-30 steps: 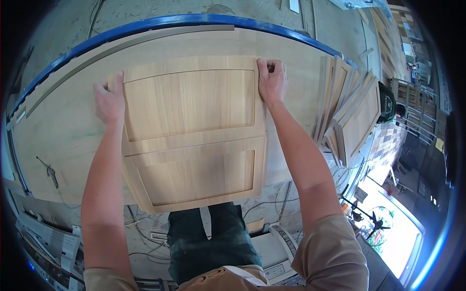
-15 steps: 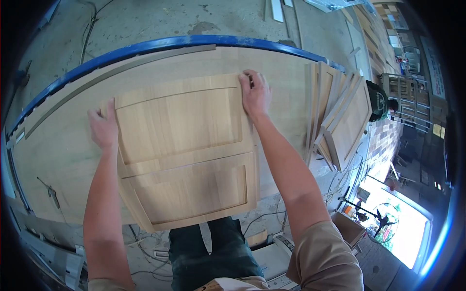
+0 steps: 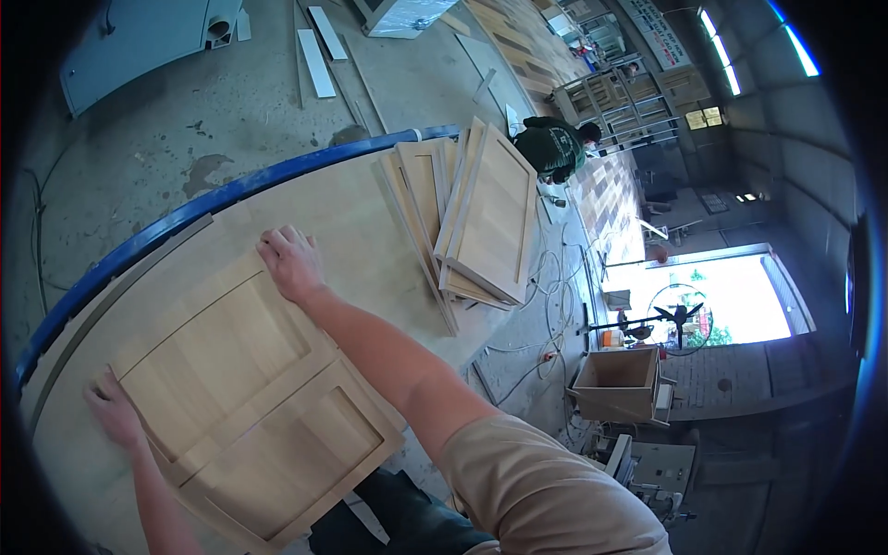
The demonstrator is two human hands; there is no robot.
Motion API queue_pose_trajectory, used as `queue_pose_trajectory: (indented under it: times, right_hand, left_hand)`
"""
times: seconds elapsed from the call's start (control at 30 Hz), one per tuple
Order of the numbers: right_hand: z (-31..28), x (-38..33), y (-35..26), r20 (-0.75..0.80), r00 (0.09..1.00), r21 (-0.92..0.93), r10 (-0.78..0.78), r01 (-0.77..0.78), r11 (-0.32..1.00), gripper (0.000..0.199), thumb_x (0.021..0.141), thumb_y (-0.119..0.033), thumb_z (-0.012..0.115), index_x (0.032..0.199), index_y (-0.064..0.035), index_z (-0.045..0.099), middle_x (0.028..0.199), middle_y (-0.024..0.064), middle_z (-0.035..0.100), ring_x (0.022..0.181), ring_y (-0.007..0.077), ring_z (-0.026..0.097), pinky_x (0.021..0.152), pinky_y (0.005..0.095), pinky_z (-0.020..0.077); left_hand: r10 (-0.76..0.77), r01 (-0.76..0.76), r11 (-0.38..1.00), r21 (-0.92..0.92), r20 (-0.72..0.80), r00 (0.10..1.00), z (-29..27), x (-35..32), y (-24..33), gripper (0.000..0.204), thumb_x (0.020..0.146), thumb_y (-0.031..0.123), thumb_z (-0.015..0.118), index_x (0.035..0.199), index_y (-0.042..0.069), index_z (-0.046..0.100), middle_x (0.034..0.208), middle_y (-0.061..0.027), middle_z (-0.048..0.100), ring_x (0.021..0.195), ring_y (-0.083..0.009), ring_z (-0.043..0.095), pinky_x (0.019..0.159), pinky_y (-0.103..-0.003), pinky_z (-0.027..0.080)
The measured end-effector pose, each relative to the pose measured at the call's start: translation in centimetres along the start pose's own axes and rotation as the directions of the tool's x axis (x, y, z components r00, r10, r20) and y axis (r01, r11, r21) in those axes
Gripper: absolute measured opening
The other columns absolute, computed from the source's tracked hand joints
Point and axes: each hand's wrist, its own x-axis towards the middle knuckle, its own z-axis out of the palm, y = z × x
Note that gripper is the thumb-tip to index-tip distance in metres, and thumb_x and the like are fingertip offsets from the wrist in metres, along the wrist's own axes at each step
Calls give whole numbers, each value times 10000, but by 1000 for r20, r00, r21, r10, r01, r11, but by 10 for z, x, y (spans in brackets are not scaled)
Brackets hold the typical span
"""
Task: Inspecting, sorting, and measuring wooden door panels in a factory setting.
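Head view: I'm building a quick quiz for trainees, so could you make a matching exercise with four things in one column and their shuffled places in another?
Things
1. Left hand
2. Fan
3. Fanned-out stack of panels
4. Right hand

Places
A. On the table, to the right of both hands
B. At the far right corner of the panelled wood
C. In front of the bright opening
D. At the left edge of the panelled wood

Pairs: 1-D, 2-C, 3-A, 4-B
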Motion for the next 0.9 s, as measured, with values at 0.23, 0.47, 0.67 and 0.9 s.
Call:
queue_pose_trajectory:
  times: [0.23,0.47,0.67,0.9]
  right_hand:
    - [30,-3,0,-7,1000,-22,-18,18,1000,201,992,-306,600,1101,-151,667,1076,117,642,1067,342,609,893,485,463]
    - [21,1,9,11,999,-12,-30,31,999,237,1028,-336,577,1114,-139,677,1047,114,667,1028,352,622,896,478,473]
    - [30,-1,6,-35,999,-13,-35,35,999,204,1009,-362,605,1060,-177,671,1027,73,669,1027,316,636,895,487,449]
    - [30,0,4,-13,1000,-35,-18,18,999,246,1034,-372,573,1088,-160,684,1032,77,676,994,295,636,915,439,444]
  left_hand:
    - [276,-279,959,-44,-75,958,-10,13,-19,424,1080,405,512,1359,104,618,1331,-161,614,1228,-363,588,1022,-440,481]
    - [193,-202,976,-80,-100,976,-18,-8,23,405,1056,430,550,1304,124,648,1270,-151,634,1185,-367,608,993,-452,494]
    - [159,-164,978,-129,-52,986,-28,-10,23,423,1040,480,550,1289,152,652,1250,-135,624,1171,-367,612,965,-455,504]
    - [172,-179,976,-127,-59,983,-32,-10,25,416,1038,468,550,1268,141,667,1255,-133,626,1165,-366,617,964,-450,505]
